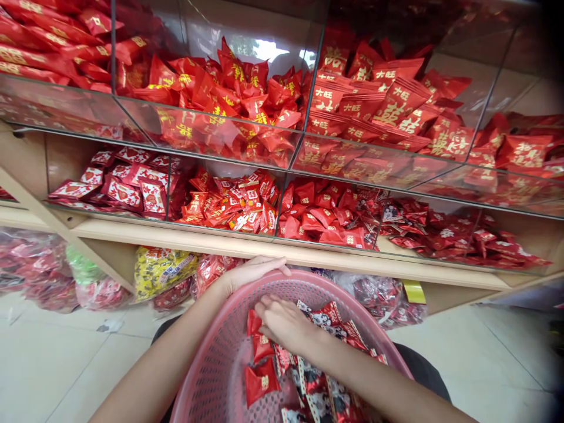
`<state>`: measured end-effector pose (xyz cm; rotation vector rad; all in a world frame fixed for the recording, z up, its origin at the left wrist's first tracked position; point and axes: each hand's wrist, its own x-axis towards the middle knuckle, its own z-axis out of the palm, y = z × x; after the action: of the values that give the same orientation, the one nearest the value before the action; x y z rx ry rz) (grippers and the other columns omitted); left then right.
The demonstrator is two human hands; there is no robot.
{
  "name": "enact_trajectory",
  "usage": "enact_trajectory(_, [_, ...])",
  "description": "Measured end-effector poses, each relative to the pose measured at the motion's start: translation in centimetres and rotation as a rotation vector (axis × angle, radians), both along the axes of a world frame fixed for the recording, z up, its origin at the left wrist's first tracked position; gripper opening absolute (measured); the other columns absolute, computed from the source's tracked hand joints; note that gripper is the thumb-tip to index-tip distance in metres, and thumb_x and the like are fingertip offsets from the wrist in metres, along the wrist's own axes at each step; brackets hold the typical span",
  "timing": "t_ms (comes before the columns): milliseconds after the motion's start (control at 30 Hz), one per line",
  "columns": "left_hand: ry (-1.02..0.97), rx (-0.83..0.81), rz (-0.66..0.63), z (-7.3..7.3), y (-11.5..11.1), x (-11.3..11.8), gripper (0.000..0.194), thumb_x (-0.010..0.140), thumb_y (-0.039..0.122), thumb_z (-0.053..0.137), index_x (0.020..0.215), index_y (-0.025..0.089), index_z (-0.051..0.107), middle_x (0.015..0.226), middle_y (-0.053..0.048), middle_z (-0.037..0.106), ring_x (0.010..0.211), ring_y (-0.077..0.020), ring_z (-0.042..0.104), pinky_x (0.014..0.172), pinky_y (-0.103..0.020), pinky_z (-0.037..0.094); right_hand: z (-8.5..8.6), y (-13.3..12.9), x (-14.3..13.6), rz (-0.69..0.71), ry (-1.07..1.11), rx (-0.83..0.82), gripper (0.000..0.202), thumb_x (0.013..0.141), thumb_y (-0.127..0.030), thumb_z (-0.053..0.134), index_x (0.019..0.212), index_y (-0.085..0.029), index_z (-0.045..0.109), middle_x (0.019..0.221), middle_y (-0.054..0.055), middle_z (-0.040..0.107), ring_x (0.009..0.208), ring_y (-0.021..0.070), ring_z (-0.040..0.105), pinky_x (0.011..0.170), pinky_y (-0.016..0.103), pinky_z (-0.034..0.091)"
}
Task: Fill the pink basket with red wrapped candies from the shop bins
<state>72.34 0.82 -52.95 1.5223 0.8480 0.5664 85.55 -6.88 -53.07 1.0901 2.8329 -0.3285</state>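
Observation:
A pink plastic basket (215, 341) with perforated walls stands below the shelf front. Small packets lie in it: plain red packets (262, 382) at the left, and red, black and white ones (312, 376) at the middle and right. My left hand (258, 271) rests on the far rim, fingers stretched out along it. Inside the basket, my right hand (282, 320) reaches in among the packets, its fingers curled beside the red ones. Whatever may be under those fingers is hidden.
Shelf bins hold red packets with gold print (233, 88), more red packets (392, 100) and smaller ones (247, 202). Under the wooden shelf edge (176, 235) lie a yellow bag (163, 270) and clear bags of red packets (379, 294) on the tiled floor (57, 358).

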Motion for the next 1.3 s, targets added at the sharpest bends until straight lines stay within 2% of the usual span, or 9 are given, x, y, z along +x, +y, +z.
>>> enact_trajectory(100, [-0.005, 0.007, -0.01, -0.1, 0.1, 0.1, 0.043, 0.083, 0.051, 0.043, 0.09, 0.017, 0.068, 0.097, -0.003, 0.065, 0.096, -0.0182, 0.055, 0.092, -0.027, 0.035, -1.3, 0.4, 0.7, -0.06, -0.018, 0.074, 0.028, 0.076, -0.026, 0.058, 0.101, -0.013, 0.054, 0.106, 0.012, 0.057, 0.102, 0.0268, 0.049, 0.086, 0.037, 0.04])
enact_trajectory(300, [-0.026, 0.055, -0.028, 0.0, 0.0, 0.1, 0.04, 0.085, 0.048, 0.043, 0.09, 0.018, 0.068, 0.1, -0.002, 0.066, 0.099, -0.0178, 0.055, 0.095, -0.026, 0.033, -3.4, -0.3, 0.3, -0.059, -0.032, 0.064, 0.035, 0.076, -0.025, 0.059, 0.107, -0.013, 0.05, 0.105, 0.012, 0.057, 0.101, 0.0256, 0.048, 0.09, 0.039, 0.035])
enact_trajectory(533, [-0.026, 0.053, -0.034, -0.2, 0.1, -0.1, 0.04, 0.084, 0.049, 0.044, 0.09, 0.018, 0.068, 0.098, -0.001, 0.066, 0.097, -0.0176, 0.055, 0.093, -0.026, 0.034, -2.8, 0.7, 0.4, -0.046, -0.039, -0.041, 0.029, 0.075, -0.027, 0.058, 0.1, -0.014, 0.052, 0.1, 0.011, 0.06, 0.095, 0.0241, 0.052, 0.083, 0.035, 0.038])
enact_trajectory(667, [-0.028, 0.043, -0.038, -0.2, 0.0, -0.1, 0.039, 0.084, 0.048, 0.044, 0.09, 0.019, 0.068, 0.097, -0.002, 0.066, 0.095, -0.0175, 0.055, 0.091, -0.026, 0.036, -2.3, 0.7, 0.7, -0.116, 0.025, -0.126, 0.026, 0.076, -0.027, 0.057, 0.098, -0.015, 0.052, 0.098, 0.011, 0.061, 0.093, 0.0233, 0.055, 0.08, 0.033, 0.039])
enact_trajectory(800, [-0.035, 0.002, -0.034, 0.0, -0.1, -0.1, 0.039, 0.083, 0.049, 0.045, 0.091, 0.018, 0.068, 0.096, -0.002, 0.066, 0.09, -0.017, 0.057, 0.086, -0.026, 0.039, -2.3, -0.4, 0.0, -0.37, 0.225, -0.36, 0.023, 0.072, -0.03, 0.061, 0.09, -0.017, 0.054, 0.085, 0.006, 0.064, 0.078, 0.0199, 0.06, 0.066, 0.028, 0.043])
enact_trajectory(967, [-0.031, 0.009, -0.03, 0.2, -0.3, 0.1, 0.039, 0.083, 0.05, 0.046, 0.09, 0.019, 0.068, 0.097, -0.002, 0.065, 0.091, -0.0174, 0.056, 0.087, -0.027, 0.039, -3.4, -1.9, -1.9, -0.721, 0.401, -1.11, 0.015, 0.079, -0.031, 0.052, 0.081, -0.016, 0.049, 0.047, -0.004, 0.053, 0.036, 0.009, 0.048, 0.035, 0.017, 0.037])
enact_trajectory(1033, [-0.033, 0.015, -0.027, 0.2, -0.3, 0.0, 0.039, 0.083, 0.049, 0.046, 0.089, 0.019, 0.068, 0.097, -0.002, 0.066, 0.091, -0.0177, 0.056, 0.088, -0.028, 0.038, -3.8, -2.4, -2.4, -0.798, 0.437, -1.302, 0.018, 0.086, -0.034, 0.043, 0.085, -0.016, 0.047, 0.042, -0.005, 0.051, 0.03, 0.0076, 0.043, 0.03, 0.015, 0.033])
enact_trajectory(1133, [-0.04, 0.022, -0.031, 0.2, -0.3, 0.0, 0.037, 0.083, 0.048, 0.047, 0.088, 0.019, 0.069, 0.096, -0.002, 0.066, 0.092, -0.0179, 0.056, 0.089, -0.028, 0.038, -4.5, -3.0, -2.7, -0.87, 0.429, -1.36, 0.021, 0.09, -0.037, 0.034, 0.096, -0.017, 0.041, 0.04, -0.006, 0.05, 0.026, 0.0076, 0.04, 0.027, 0.013, 0.031])
enact_trajectory(1300, [-0.068, 0.004, -0.05, 0.3, -0.3, 0.0, 0.035, 0.083, 0.047, 0.047, 0.089, 0.02, 0.069, 0.099, -0.001, 0.066, 0.094, -0.0178, 0.056, 0.092, -0.029, 0.037, -5.1, -3.6, -2.6, -0.821, 0.283, -1.218, 0.031, 0.09, -0.044, 0.031, 0.101, -0.016, 0.04, 0.041, -0.007, 0.048, 0.023, 0.0071, 0.037, 0.024, 0.013, 0.027])
